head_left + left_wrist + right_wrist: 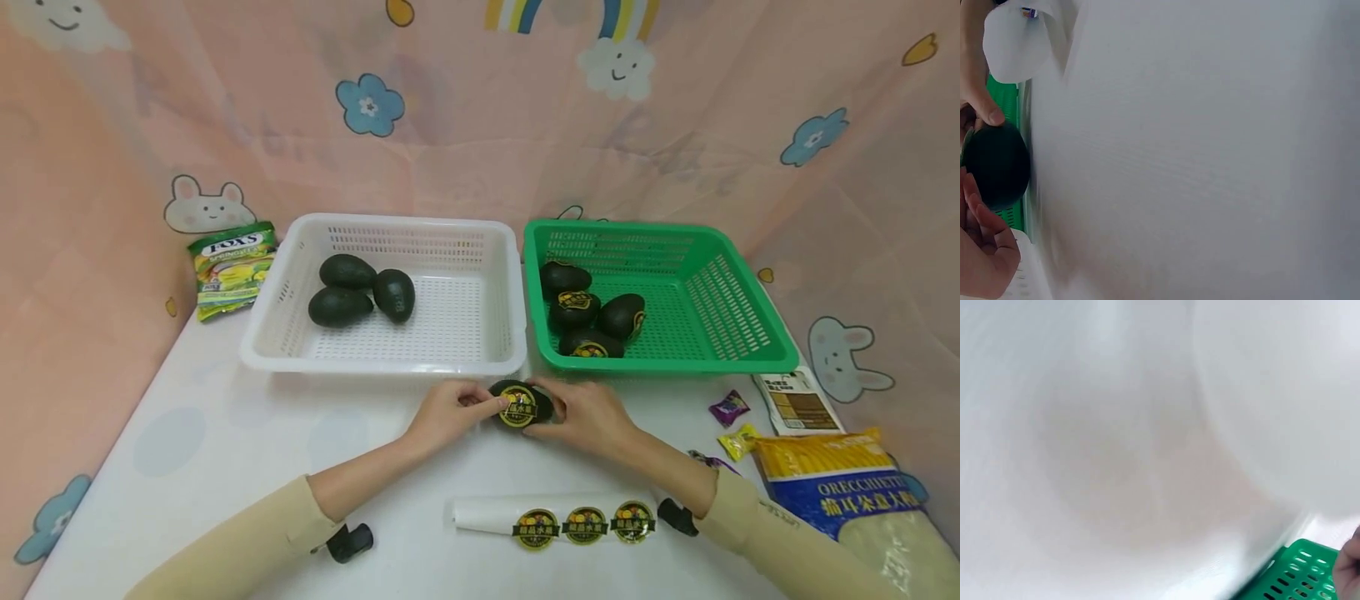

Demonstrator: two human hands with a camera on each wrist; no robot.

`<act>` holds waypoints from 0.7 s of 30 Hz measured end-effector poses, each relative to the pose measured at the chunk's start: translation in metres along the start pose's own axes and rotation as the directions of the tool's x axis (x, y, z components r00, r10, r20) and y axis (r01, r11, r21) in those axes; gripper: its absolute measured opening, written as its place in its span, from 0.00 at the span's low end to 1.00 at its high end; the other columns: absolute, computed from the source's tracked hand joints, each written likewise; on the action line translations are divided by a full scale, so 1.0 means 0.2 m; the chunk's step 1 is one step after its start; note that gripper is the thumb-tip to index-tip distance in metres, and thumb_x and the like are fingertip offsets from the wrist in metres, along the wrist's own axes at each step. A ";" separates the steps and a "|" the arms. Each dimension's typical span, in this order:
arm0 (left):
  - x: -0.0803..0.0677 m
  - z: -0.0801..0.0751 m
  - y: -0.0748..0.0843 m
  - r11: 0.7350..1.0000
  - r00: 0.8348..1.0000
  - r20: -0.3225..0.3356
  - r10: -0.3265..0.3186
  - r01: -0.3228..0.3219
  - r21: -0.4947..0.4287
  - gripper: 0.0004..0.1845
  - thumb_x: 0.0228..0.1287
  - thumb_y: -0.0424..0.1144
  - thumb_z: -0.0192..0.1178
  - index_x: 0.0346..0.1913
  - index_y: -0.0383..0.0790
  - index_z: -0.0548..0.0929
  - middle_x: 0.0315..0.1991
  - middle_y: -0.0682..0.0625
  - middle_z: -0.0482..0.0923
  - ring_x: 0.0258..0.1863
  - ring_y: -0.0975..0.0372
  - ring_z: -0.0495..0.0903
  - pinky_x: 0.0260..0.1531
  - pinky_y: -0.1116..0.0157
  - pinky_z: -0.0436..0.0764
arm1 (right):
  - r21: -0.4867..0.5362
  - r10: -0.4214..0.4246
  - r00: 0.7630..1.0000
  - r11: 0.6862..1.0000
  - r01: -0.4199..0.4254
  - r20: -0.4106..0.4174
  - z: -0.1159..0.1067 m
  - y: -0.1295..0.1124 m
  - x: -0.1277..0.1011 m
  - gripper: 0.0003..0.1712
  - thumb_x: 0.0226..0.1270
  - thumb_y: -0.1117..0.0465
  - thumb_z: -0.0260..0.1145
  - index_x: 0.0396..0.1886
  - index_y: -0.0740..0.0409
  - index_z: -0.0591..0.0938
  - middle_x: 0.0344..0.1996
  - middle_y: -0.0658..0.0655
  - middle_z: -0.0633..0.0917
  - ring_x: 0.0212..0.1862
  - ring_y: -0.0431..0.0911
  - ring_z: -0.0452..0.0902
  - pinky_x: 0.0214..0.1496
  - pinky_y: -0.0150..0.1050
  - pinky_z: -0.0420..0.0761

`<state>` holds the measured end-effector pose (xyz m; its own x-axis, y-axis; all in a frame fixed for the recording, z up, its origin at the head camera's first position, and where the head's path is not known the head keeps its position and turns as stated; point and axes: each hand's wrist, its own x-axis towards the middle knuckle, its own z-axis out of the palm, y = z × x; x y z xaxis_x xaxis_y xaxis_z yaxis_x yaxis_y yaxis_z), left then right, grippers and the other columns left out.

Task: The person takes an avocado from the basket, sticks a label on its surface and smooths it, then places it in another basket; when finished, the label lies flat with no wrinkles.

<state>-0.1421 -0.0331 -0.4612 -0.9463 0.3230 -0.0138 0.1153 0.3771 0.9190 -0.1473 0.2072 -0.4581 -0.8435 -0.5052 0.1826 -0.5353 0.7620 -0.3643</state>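
Observation:
A dark avocado [545, 403] is between my two hands in front of the baskets, with a round black-and-gold sticker [517, 408] on its upper face. My right hand [592, 417] grips its right end between thumb and fingers. From the other side, my left hand [448, 414] has its thumb on the sticker's left part and its fingers curled against the fruit. In the left wrist view the avocado [999, 165] shows its bare dark underside, fingers of both hands at its edges. Only a bit of the right hand [1349, 572] appears in the right wrist view.
A white basket [382, 367] holds three avocados without visible stickers; a green basket [675, 365] holds several, some showing stickers. Nearer me lies a white roll [487, 512] with three round stickers. Candies [729, 408], an orecchiette bag [832, 492] and a Fox's bag [234, 271] flank the workspace.

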 end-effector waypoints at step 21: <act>-0.11 -0.06 0.02 0.991 0.988 0.093 -0.123 0.118 0.060 0.14 0.55 0.53 0.70 0.25 0.45 0.86 0.21 0.53 0.80 0.21 0.65 0.72 0.22 0.68 0.70 | 0.507 -0.034 0.995 0.862 -0.021 0.099 -0.06 -0.13 0.00 0.15 0.60 0.62 0.71 0.47 0.45 0.81 0.27 0.55 0.72 0.27 0.43 0.65 0.28 0.33 0.66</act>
<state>-0.1238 -0.0490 -0.4522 -0.9209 0.3536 -0.1638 0.0207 0.4643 0.8854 -0.1336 0.1926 -0.4385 -0.8163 -0.5682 0.1040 -0.4209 0.4618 -0.7807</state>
